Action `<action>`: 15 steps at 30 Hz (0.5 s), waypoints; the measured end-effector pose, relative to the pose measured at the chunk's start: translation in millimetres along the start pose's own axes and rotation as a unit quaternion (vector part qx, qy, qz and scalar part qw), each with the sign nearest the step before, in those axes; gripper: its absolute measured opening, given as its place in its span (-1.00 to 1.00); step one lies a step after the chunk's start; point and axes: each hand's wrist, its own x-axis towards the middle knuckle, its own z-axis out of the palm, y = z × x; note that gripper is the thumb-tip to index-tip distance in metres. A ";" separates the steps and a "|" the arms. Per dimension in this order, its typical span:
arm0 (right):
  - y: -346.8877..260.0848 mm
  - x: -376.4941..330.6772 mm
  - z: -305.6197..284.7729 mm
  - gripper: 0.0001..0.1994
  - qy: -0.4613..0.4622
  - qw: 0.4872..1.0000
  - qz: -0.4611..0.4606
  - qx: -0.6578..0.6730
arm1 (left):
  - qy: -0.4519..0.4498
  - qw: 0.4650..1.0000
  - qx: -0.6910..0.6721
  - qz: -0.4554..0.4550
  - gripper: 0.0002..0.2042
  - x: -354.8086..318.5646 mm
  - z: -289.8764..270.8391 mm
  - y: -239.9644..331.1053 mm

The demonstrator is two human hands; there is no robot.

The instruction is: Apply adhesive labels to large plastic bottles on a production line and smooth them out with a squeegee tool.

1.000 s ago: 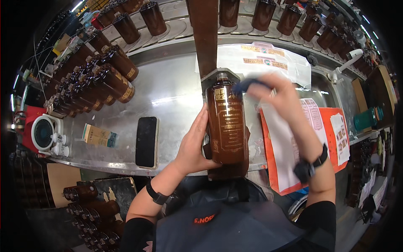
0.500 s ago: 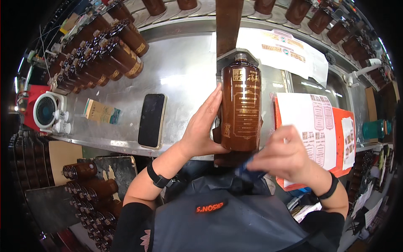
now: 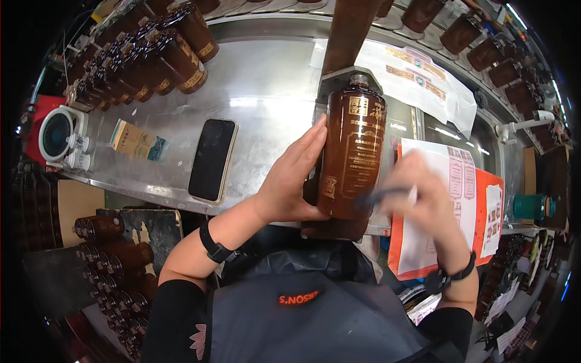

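Presently, head view: left hand (image 3: 296, 172) clasps brown bottle (image 3: 354, 154) by side and base at bench (image 3: 260, 97) edge; blurred right hand (image 3: 426, 196) seems closed on dark item (image 3: 386, 195) overlapping it. Phone (image 3: 213, 158) left; papers (image 3: 414, 236), orange folder (image 3: 482, 206) right; post (image 3: 346, 36) beyond.

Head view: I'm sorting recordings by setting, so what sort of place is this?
Probably a bottle-finishing workshop or small production line: clustered brown bottles stand on the metal bench, more line a conveyor-like track behind it, and white sheets printed with label-like designs lie to the right.
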 end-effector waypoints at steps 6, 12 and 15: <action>-15.2 21.6 9.3 -0.86 0.102 0.987 -0.082 -0.090 | 0.008 1.000 -0.005 0.023 0.14 -3.8 -5.2 -1.4; -26.2 79.1 -25.4 -0.81 0.109 0.992 0.025 -0.067 | 0.012 1.000 -0.006 0.026 0.19 -5.5 -5.4 3.2; -46.4 94.1 -35.1 -0.83 0.027 0.957 -0.131 -0.259 | 0.018 0.999 -0.028 0.034 0.19 -7.4 -2.0 -1.1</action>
